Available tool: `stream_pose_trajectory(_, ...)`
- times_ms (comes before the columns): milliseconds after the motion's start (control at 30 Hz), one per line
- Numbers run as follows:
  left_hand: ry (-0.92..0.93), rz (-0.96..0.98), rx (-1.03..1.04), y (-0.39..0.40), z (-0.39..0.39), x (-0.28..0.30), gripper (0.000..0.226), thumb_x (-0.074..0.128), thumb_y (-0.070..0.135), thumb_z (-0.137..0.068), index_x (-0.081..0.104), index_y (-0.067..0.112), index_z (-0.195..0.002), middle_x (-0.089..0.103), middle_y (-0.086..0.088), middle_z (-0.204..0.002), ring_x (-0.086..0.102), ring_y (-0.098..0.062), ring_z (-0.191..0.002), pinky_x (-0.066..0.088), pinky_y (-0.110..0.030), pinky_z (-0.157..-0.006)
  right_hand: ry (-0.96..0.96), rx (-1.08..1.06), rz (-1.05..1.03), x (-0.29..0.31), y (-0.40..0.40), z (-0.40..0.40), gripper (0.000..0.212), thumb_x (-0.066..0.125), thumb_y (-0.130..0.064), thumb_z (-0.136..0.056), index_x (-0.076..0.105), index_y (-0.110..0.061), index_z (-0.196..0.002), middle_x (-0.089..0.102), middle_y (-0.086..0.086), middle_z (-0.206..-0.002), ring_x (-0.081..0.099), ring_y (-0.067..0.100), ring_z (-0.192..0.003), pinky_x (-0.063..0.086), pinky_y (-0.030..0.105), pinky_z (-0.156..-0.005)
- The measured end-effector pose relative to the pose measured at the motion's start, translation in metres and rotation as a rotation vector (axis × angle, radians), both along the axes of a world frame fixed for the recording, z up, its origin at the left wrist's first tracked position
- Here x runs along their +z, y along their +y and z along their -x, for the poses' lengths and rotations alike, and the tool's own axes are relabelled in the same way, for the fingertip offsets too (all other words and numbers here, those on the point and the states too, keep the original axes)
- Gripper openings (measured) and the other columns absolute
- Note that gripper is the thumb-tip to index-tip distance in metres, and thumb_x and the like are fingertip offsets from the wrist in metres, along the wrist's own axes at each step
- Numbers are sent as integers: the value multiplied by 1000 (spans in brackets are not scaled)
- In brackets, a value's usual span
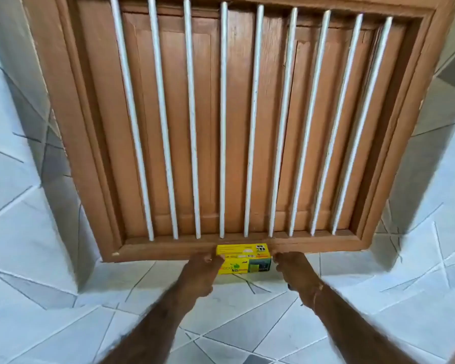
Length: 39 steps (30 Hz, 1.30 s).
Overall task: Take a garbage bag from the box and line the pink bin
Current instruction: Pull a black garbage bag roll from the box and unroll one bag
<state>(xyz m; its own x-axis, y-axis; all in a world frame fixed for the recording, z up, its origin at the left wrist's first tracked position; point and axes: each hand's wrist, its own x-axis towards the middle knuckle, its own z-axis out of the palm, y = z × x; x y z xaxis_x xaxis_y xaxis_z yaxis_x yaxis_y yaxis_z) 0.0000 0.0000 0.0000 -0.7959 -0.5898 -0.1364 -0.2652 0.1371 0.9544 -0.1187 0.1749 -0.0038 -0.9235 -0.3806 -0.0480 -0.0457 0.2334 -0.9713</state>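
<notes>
Both bare forearms reach forward and slightly inward, the left hand (pixel 199 271) and right hand (pixel 294 271) curled against opposite ends of the yellow box (pixel 243 258), gripping it between them on the wooden window sill (pixel 168 249) beneath white bars (pixel 222 122).

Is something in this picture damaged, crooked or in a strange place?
Nothing stands out. The yellow box sits level at the sill of the wooden window, with the left hand and the right hand at its two ends. The white bars look whole.
</notes>
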Motion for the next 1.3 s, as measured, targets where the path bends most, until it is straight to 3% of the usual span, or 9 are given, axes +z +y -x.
stream_pose_trajectory(200, 5, 94, 84, 13, 25, -4, 27, 57, 46, -81, 70, 22, -79, 52, 9, -53, 46, -14, -51, 42, -29, -56, 7, 99, 40, -14, -9, 27, 15, 59, -31, -90, 67, -23, -82, 59, -10, -74, 45, 6, -59, 37, 22, -57)
stream_pose_trajectory(267, 96, 133, 192, 17, 24, -7, 27, 61, 48, -76, 73, 27, -89, 64, 15, -65, 59, -12, -68, 50, -37, -72, 24, 112, 88, -24, -6, 30, 48, 61, -51, -80, 68, -5, -90, 53, -4, -69, 42, 13, -63, 34, 31, -62)
stream_pose_trajectory(467, 346, 73, 401, 28, 12, 1, 16, 80, 19, -75, 71, 19, -87, 75, 7, -84, 68, -7, -82, 50, -23, -72, -281, 181, 531, -23, -7, 17, 47, 75, -50, -67, 70, -15, -98, 76, 5, -100, 67, 23, -94, 52, 40, -89)
stream_pose_trajectory(533, 403, -62, 393, 30, 5, 2, 17, 80, 10, -73, 70, 15, -86, 77, 5, -79, 69, -11, -77, 53, -22, -67, -293, 147, 588, -25, -11, 10, 60, 82, -55, -56, 69, -12, -96, 74, 10, -96, 67, 23, -87, 53, 39, -85)
stream_pose_trajectory(667, 434, -192, 328, 30, -11, -2, 37, 88, 11, -57, 69, 16, -89, 73, -5, -87, 67, -20, -78, 58, -42, -72, -335, -15, 726, -19, -22, -20, 20, 50, -25, -95, 64, -14, -87, 71, 3, -74, 61, 25, -83, 48, 38, -77)
stream_pose_trajectory(833, 429, -79, 237, 37, -39, -3, 41, 83, 0, -67, 64, 24, -95, 70, -1, -95, 70, -8, -70, 51, -13, -53, -361, -182, 845, -13, -31, -56, 29, 41, -32, -99, 63, -17, -88, 66, 9, -83, 60, 23, -81, 49, 39, -77)
stream_pose_trajectory(1000, 463, -148, 201, 19, -71, 7, 41, 84, 0, -65, 67, 21, -96, 71, -9, -101, 70, -2, -68, 55, -34, -73, -613, -163, 1011, -13, -17, -76, 26, 51, -36, -92, 64, -16, -81, 67, 9, -76, 59, 24, -72, 50, 37, -71)
stream_pose_trajectory(1167, 485, 271, 34, 23, -88, 50, 39, 79, 14, -64, 64, 31, -96, 68, 4, -101, 66, -10, -94, 54, -31, -84, -914, -223, 949, -19, -18, -101, 35, 49, -33, -96, 58, -4, -79, 68, 22, -73, 67, 31, -53, 58, 42, -54)
stream_pose_trajectory(1300, 456, 733, -138, 48, -90, 88, 48, 73, 10, -71, 58, 38, -107, 47, 18, -111, 51, 6, -101, 41, -7, -85, -1047, -106, 1126, -22, -24, -120, 53, 57, -48, -87, 59, 2, -107, 62, 30, -108, 62, 42, -92, 44, 53, -98)
